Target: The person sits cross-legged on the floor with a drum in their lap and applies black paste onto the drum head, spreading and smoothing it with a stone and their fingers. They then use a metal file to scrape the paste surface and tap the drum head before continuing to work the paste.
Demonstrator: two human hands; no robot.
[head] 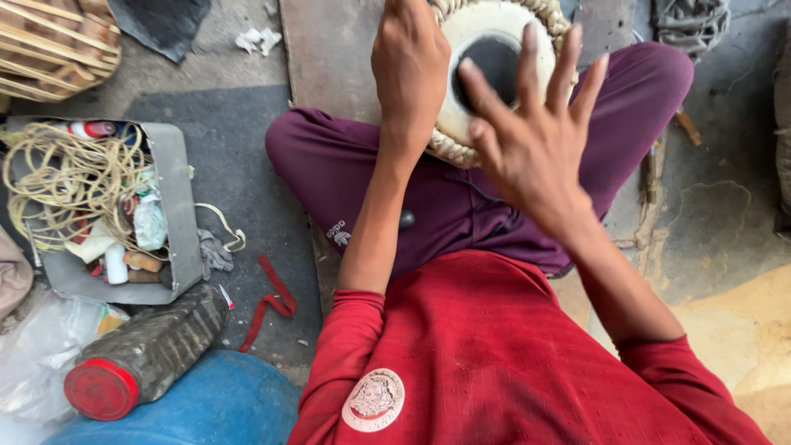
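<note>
Drum [486,78] propped in lap, steadied by left hand [409,70] gripping its rim. Right hand [527,136] raised above the dark centre, fingers [568,58] spread.

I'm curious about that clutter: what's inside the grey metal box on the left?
Inside the grey metal box: a tangle of pale yellow cord, small tubes and bottles, crumpled plastic. The cord hides whatever lies beneath.

Your left hand [409,62] reaches forward, back of hand up, fingers curled down out of view. Your right hand [527,132] is raised, fingers [566,62] spread wide and straight.
</note>
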